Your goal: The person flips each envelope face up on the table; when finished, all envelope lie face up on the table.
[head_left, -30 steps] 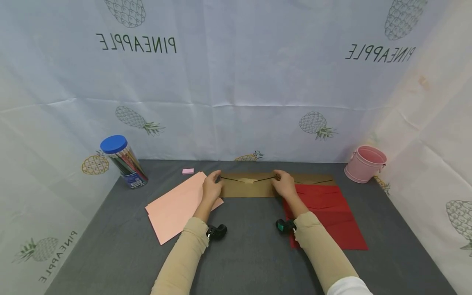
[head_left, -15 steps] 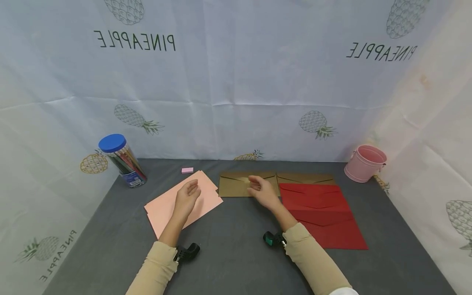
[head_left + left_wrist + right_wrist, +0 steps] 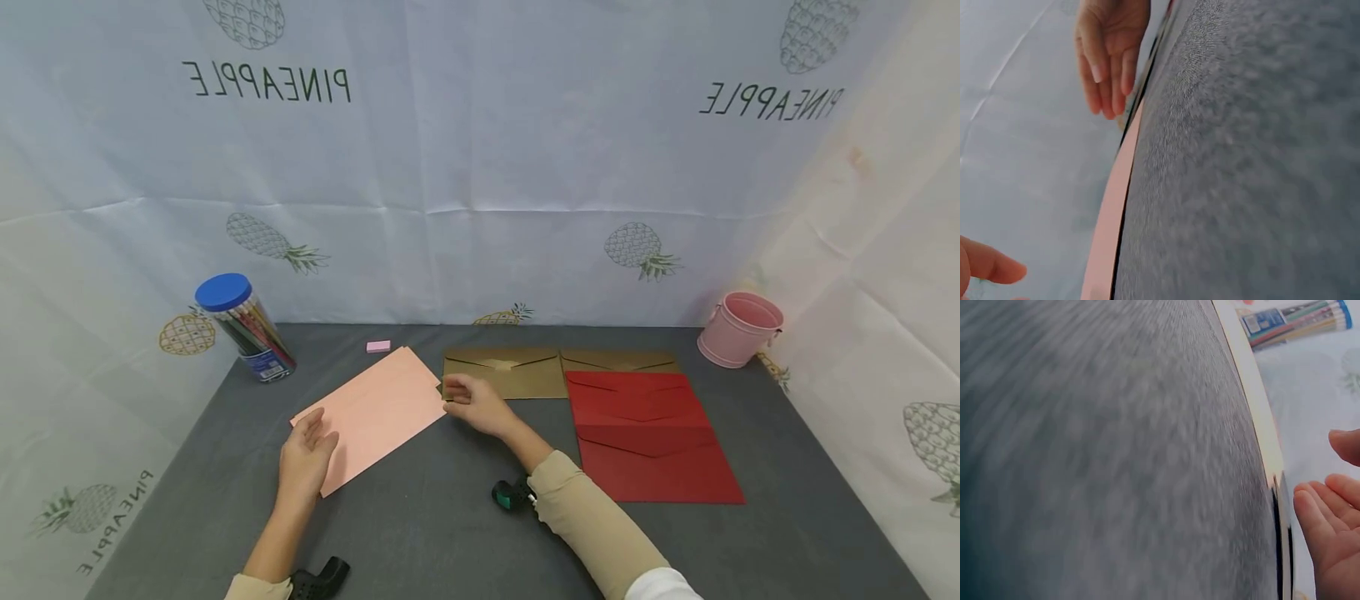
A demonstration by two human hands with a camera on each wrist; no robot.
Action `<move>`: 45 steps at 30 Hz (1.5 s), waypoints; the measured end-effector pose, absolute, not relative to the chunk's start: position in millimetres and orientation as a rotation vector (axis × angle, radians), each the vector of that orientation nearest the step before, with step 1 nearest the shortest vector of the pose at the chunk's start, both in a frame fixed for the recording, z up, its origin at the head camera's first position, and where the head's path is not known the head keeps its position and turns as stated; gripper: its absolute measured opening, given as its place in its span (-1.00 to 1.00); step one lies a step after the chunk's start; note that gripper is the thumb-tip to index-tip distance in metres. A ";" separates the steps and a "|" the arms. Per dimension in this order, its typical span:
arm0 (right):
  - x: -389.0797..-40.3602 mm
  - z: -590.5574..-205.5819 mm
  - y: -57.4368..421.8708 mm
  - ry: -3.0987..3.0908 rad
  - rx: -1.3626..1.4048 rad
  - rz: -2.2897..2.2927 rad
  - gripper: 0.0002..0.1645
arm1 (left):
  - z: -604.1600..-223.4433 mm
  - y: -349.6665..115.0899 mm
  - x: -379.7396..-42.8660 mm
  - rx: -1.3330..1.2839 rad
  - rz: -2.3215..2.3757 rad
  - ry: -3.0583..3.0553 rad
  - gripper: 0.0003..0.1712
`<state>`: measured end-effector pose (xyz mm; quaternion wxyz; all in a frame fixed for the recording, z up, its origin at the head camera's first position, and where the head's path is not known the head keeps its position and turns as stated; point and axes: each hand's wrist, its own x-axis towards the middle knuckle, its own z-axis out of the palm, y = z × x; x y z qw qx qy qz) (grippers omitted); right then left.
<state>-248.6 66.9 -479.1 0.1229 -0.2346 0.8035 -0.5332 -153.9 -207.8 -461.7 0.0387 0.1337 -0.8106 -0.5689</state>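
Note:
Pink envelopes or sheets (image 3: pixel 378 417) lie slanted in a loose stack on the grey table, their exact kind unclear. At the stack's near left corner is my left hand (image 3: pixel 306 458), fingers relaxed and holding nothing. My right hand (image 3: pixel 480 407) hovers by the stack's right corner, overlapping the edge of a gold envelope (image 3: pixel 525 383); its fingers are loosely bent with nothing in them. In the left wrist view the right hand (image 3: pixel 1113 53) hangs with fingers extended above the pink paper (image 3: pixel 1113 206). The right wrist view shows its thumb and fingers (image 3: pixel 1319 519) apart.
Another gold envelope (image 3: pixel 618 361) lies to the right at the back, beside the first. Red envelopes (image 3: pixel 660 467) overlap in front of it. A blue-lidded jar of pencils (image 3: pixel 251 333) leans at back left, near a pink eraser-like block (image 3: pixel 378 346). A pink bucket (image 3: pixel 738 333) stands back right.
Both hands have let go of the gold envelope and moved left and nearer, to either side of the pink stack. The gold envelope stays beside the other one.

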 end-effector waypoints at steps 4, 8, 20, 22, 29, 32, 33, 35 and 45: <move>-249.7 -477.2 56.8 2.315 -0.682 -1.537 -0.38 | -461.9 -214.3 -143.7 0.471 -1.636 -2.519 -0.31; -252.3 -477.5 50.2 2.318 -0.702 -1.492 -0.37 | -463.8 -217.3 -134.8 0.513 -1.598 -2.531 -0.27; -253.2 -476.0 34.4 2.519 -0.646 -1.280 -0.38 | -471.0 -220.3 -123.7 0.558 -1.752 -2.420 -0.28; -252.4 -475.9 32.8 2.516 -0.632 -1.289 -0.39 | -472.6 -220.8 -123.3 0.566 -1.766 -2.372 -0.30; -249.2 -473.6 28.1 2.466 -0.597 -1.390 -0.42 | -475.8 -221.0 -123.8 0.585 -1.786 -2.182 -0.35; -248.2 -473.1 26.3 2.444 -0.589 -1.442 -0.42 | -475.4 -220.7 -124.0 0.618 -1.772 -2.115 -0.36; -247.7 -472.9 25.8 2.435 -0.587 -1.463 -0.42 | -475.2 -220.6 -124.1 0.631 -1.766 -2.089 -0.37; -247.0 -472.9 24.9 2.422 -0.584 -1.506 -0.42 | -475.1 -220.8 -124.6 0.644 -1.767 -2.023 -0.38; -244.9 -478.3 21.3 2.251 -0.488 -1.774 -0.43 | -477.3 -227.0 -126.5 0.584 -1.968 -1.738 -0.41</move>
